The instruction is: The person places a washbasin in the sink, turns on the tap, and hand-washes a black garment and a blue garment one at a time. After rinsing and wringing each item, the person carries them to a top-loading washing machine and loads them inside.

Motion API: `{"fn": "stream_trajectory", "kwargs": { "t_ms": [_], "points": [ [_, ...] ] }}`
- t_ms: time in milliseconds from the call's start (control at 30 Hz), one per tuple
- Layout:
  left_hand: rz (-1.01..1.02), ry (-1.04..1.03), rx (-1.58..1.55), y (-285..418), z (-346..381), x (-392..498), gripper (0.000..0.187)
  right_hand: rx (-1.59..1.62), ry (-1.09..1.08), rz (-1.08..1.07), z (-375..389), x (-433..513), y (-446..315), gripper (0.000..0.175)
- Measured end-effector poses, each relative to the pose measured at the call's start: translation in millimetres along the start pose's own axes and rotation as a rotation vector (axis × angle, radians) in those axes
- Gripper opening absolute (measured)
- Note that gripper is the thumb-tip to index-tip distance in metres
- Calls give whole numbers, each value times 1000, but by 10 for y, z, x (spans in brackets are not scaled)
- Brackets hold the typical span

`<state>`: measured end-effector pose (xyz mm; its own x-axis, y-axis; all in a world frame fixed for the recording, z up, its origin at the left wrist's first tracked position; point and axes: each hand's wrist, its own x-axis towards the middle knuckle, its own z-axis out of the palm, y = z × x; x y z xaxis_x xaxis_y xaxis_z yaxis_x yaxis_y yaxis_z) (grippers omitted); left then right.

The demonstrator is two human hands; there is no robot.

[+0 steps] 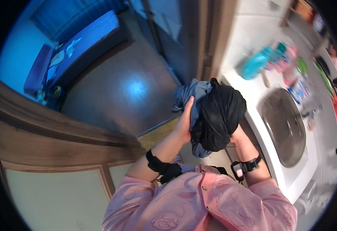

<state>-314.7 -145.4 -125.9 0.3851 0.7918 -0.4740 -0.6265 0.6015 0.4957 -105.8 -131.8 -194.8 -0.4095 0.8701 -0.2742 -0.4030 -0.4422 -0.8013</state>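
A bundle of clothing is held up in front of me between both hands. Its right part is a crumpled black garment (222,115); behind it and to the left hangs a blue-grey denim-like garment (196,91). My left hand (186,119) clasps the bundle's left side, with the thumb pointing up along the blue-grey cloth. My right hand (236,135) holds it from the lower right, its fingers mostly hidden behind the black fabric. Black straps circle both forearms.
On my right runs a white washbasin counter (272,164) with an oval basin (284,127), a tap (313,111) and a turquoise bottle (255,63). A wooden door frame (211,37) stands ahead, and a wooden door (55,153) is at left. Beyond lies a blue-lit room with a bed (84,46).
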Motion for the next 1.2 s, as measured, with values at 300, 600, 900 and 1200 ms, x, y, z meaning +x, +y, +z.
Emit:
{"fn": "stream_trajectory", "kwargs": {
  "t_ms": [300,600,900,1200],
  "points": [
    [554,-69,-322,1775,-1544,-312,79,-965,-446,-636,2709,1865,-526,95],
    [927,119,-519,3506,-2889,-100,78,-1195,-851,-842,4628,3894,-662,114],
    [1273,399,-686,5621,-4516,-1785,77,-1178,-1356,-545,8022,5273,309,115],
    [1457,558,-798,6844,-6329,-2901,76,-1023,-1680,-579,10254,6476,1648,116]
  ]
}}
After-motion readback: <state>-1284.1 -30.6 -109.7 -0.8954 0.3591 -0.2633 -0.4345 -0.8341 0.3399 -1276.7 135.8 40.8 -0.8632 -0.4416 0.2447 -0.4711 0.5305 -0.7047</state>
